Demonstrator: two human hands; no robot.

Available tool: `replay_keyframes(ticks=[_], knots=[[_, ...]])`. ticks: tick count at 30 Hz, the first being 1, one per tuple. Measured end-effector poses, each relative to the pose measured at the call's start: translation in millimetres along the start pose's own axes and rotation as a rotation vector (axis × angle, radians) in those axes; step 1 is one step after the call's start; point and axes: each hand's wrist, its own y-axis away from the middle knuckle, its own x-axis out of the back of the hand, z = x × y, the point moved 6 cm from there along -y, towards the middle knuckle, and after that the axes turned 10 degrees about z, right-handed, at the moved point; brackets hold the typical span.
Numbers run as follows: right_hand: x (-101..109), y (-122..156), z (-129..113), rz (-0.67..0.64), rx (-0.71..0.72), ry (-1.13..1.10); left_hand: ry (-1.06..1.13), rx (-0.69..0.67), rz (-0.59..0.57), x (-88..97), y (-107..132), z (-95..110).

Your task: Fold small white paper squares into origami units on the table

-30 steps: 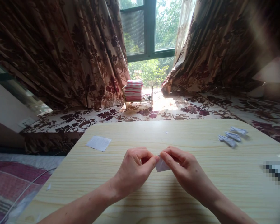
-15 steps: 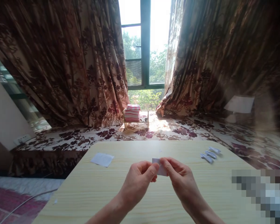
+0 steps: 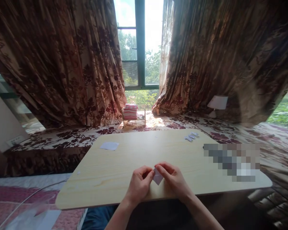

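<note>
A small piece of paper (image 3: 158, 180), greyish-white, is pinched between both hands above the near part of the table, one corner pointing down toward me. My left hand (image 3: 141, 182) grips its left edge with thumb and curled fingers. On the other side my right hand (image 3: 172, 178) holds the upper right edge, fingers closed. The fingers partly cover the paper, so its folds are hard to make out. Several small folded paper pieces (image 3: 191, 136) lie together at the table's far right. A flat white sheet of paper (image 3: 109, 146) rests at the far left.
The pale wooden table (image 3: 86, 182) spans the front. A pixelated patch (image 3: 232, 163) covers something at its right. Behind, a patterned ledge bears a small rack with folded striped cloths (image 3: 130, 111) and a white lamp (image 3: 218, 103). A cable (image 3: 33, 195) runs at left.
The view has tilted and shifted, showing more of the table's near edge. Between my hands the paper has turned, and a corner now points downward. Both hands keep their hold.
</note>
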Motion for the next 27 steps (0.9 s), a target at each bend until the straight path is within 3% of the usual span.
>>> replay_keyframes(ticks=[8,16,27], knots=[[-7,5,23,-0.02,0.033,0.092,0.015,-0.016,0.009,0.6,5,-5],[12,-5,41,0.19,0.007,0.149,0.08,0.021,0.086,2.9,4,-20],[-6,0,35,0.028,0.14,0.297,0.112,0.002,0.146,6.2,0,-20]])
